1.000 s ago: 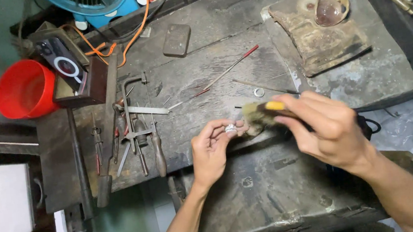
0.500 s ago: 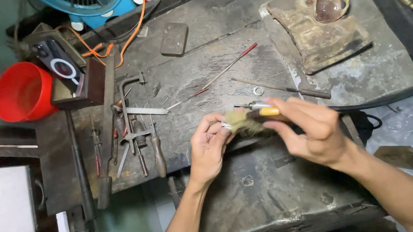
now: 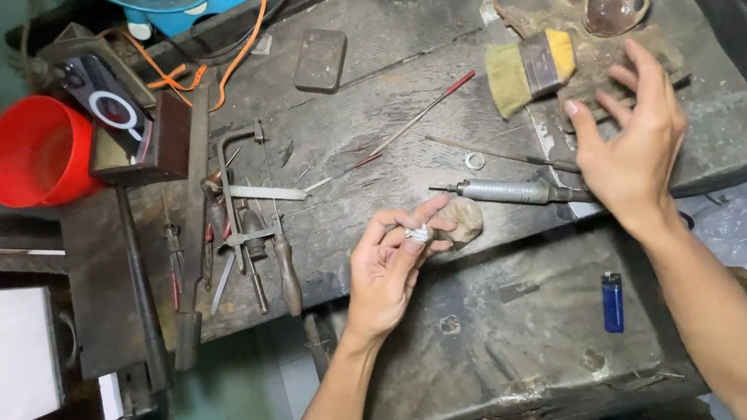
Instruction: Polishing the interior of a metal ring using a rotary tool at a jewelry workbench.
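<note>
Pinching a small silver piece (image 3: 418,232) between thumb and fingertips, the left hand (image 3: 390,272) sits at centre frame, just beside a worn wooden peg (image 3: 462,218). Right hand (image 3: 634,147) hovers at right, fingers spread and empty, near the yellow brush (image 3: 530,68) and rotary handpiece (image 3: 507,191).

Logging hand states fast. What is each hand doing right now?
Left hand: closed, pinching a small silvery metal piece.
Right hand: open, empty, above the yellow-handled flat brush.
</note>
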